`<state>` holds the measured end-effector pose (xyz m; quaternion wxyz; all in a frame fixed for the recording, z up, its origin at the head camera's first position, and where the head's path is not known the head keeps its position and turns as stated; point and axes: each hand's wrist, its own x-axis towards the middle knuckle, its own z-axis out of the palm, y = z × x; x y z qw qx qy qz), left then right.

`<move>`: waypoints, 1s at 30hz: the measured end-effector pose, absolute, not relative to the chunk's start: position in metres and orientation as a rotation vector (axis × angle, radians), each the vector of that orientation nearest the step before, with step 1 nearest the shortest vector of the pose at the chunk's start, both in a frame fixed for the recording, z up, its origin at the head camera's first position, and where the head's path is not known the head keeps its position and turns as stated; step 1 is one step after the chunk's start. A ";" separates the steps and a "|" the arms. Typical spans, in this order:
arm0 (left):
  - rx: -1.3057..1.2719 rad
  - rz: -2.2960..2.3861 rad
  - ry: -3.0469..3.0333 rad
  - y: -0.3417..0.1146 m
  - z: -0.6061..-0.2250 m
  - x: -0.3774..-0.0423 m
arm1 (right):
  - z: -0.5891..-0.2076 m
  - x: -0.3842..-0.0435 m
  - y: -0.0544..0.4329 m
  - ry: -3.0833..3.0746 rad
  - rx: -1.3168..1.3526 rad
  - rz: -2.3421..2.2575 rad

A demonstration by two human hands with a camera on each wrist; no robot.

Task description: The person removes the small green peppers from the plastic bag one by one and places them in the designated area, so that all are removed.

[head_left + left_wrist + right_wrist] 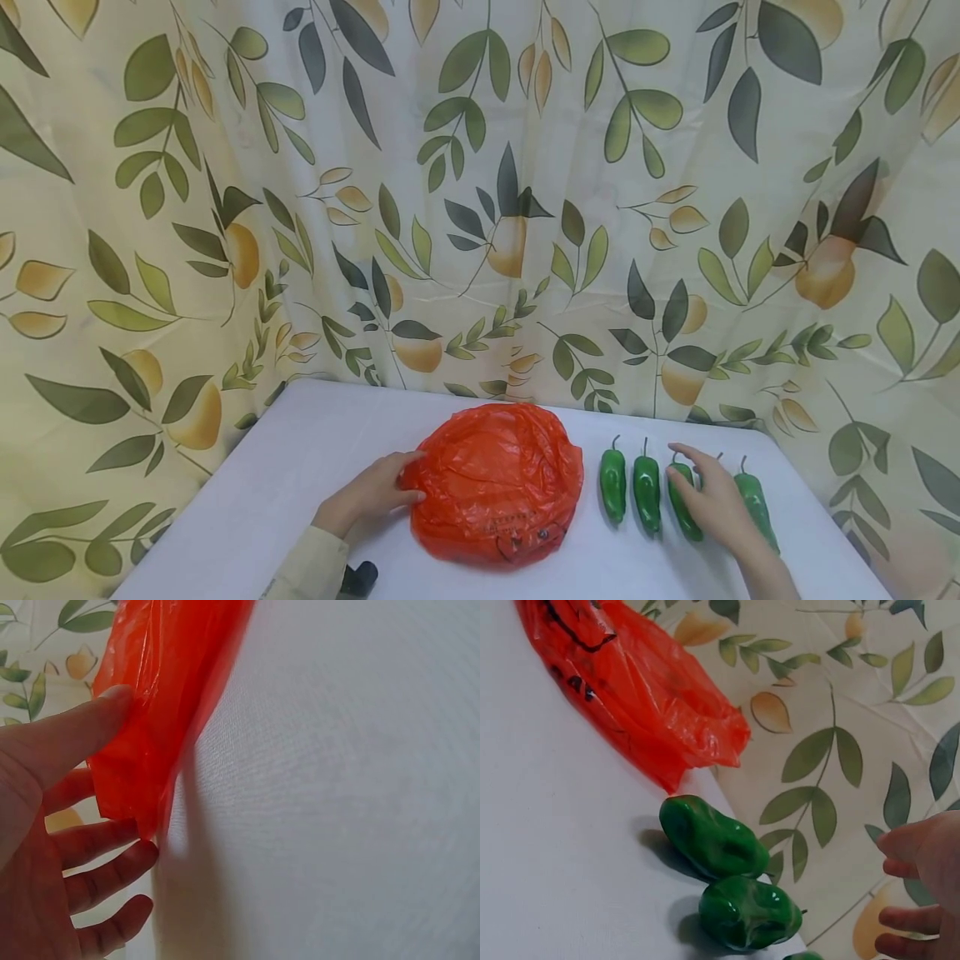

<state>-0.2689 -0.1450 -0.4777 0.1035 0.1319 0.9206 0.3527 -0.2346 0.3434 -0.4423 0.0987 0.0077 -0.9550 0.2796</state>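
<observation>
A red plastic bag [495, 492] with black print lies spread and puffed up on the white table. My left hand [382, 486] touches its left edge; in the left wrist view the thumb [112, 712] rests against the red film, the other fingers spread along its edge. Right of the bag, several green peppers stand in a row, stems away from me, among them a pepper [612, 483], a second pepper [647, 493] and a far-right pepper [756, 504]. My right hand [712, 500], fingers apart and holding nothing, is over the row, partly hiding a third pepper [684, 504] and mostly hiding another.
The white table [315, 425] reaches back to a curtain [480, 208] printed with leaves and fruit. A black object [360, 579] shows beside the left sleeve [307, 567].
</observation>
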 end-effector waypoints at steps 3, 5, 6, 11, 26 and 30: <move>0.382 1.032 2.714 -0.145 -0.477 -0.269 | -0.442 -0.234 0.341 -2.823 0.033 0.832; 0.380 1.028 2.713 -0.145 -0.477 -0.268 | -0.442 -0.233 0.340 -2.817 0.046 0.832; 0.382 1.028 2.712 -0.145 -0.477 -0.268 | -0.441 -0.233 0.339 -2.817 0.052 0.832; 0.391 1.038 2.714 -0.147 -0.476 -0.267 | -0.439 -0.232 0.334 -2.828 0.052 0.840; 0.374 1.089 2.732 -0.152 -0.475 -0.272 | -0.439 -0.232 0.328 -2.836 0.062 0.839; 0.360 1.114 2.725 -0.152 -0.472 -0.272 | -0.439 -0.231 0.326 -2.846 0.062 0.831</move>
